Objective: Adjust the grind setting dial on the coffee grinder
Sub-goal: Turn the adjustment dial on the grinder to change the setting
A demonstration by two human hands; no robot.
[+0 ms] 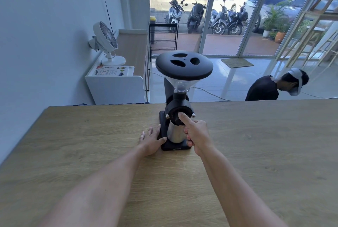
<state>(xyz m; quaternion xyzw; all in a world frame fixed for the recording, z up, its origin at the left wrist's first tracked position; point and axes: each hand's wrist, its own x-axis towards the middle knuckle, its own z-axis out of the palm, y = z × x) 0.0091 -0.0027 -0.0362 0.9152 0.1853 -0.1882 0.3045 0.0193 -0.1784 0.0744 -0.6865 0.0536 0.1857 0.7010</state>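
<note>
A black coffee grinder [183, 65] stands on the wooden table [265, 153], with a wide black lid over a clear funnel hopper and a steel cup [174, 134] on its black base. The round grind setting dial [176, 115] faces me at mid-height. My right hand [196, 134] is in front of it; the index finger is stretched out with its tip on the dial's face, and the other fingers are curled. My left hand [151, 141] lies flat against the left side of the base, fingers spread, thumb on the base's front corner.
Beyond the table's far edge a person in dark clothes [268, 89] bends down at the right. A white cabinet [118, 84] with a fan [106, 44] stands at the left wall. Glass doors and a cable on the floor lie behind.
</note>
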